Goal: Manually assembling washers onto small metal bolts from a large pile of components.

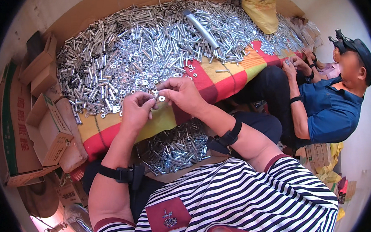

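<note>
Both my hands meet at the near edge of a large heap of metal sleeve-like pieces (159, 36), beside a spread of loose washers (132, 72). My left hand (137, 112) is closed, thumb against curled fingers; whatever it pinches is too small to make out. Just right of it, my right hand (183, 95) has thumb and fingers pressed together, with a bright washer (162, 98) at the fingertips. Beneath my wrists lies a red, yellow and green checked cloth (156, 125).
A box of metal bolt-like pieces (177, 152) sits below the cloth's edge. Cardboard boxes (48, 128) stand at left. A grey metal tube (201, 30) lies on the heap, a yellow sack (262, 9) behind it. A co-worker in blue (331, 107) handles small pieces at right, another person beyond.
</note>
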`<action>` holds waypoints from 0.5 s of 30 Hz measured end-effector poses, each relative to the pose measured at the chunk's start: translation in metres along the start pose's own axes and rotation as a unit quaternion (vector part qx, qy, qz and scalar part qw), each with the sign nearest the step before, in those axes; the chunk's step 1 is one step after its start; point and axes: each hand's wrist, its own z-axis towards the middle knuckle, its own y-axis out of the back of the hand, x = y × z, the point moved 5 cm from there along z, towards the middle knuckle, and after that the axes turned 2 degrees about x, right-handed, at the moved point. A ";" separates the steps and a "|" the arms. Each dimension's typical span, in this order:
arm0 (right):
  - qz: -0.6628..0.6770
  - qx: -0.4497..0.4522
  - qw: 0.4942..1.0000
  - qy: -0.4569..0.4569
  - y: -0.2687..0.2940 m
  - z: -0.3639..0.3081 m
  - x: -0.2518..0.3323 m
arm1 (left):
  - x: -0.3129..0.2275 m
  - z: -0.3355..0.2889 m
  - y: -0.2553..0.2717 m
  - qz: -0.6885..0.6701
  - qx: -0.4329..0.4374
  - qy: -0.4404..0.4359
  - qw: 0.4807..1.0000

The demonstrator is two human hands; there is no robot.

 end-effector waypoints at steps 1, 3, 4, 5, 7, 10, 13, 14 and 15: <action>-0.001 -0.002 1.000 0.000 0.001 -0.003 -0.002 | 0.000 -0.001 -0.003 0.002 0.014 -0.004 1.000; -0.092 -0.046 0.987 0.120 0.003 -0.010 0.009 | -0.004 -0.004 -0.005 0.005 0.028 -0.006 1.000; -0.092 -0.046 0.988 0.119 0.001 -0.012 0.008 | -0.004 -0.008 -0.006 -0.091 0.049 0.061 0.993; -0.054 -0.054 0.984 0.159 0.001 -0.015 0.011 | -0.002 -0.011 -0.008 -0.187 0.070 0.127 0.972; -0.015 -0.057 0.978 0.199 -0.003 -0.019 0.019 | 0.004 -0.012 -0.004 -0.228 0.108 0.157 0.955; -0.031 -0.041 0.987 0.150 -0.003 -0.019 0.018 | 0.005 -0.012 -0.002 -0.228 0.147 0.169 0.948; -0.073 -0.028 0.994 0.077 -0.007 -0.015 0.011 | 0.002 -0.010 -0.002 -0.135 0.118 0.113 0.977; -0.121 -0.047 0.989 0.070 -0.008 -0.013 0.012 | 0.000 -0.009 -0.001 -0.081 0.092 0.074 0.990; -0.169 -0.067 0.981 0.064 -0.008 -0.010 0.013 | -0.001 -0.010 -0.003 -0.082 0.092 0.074 0.990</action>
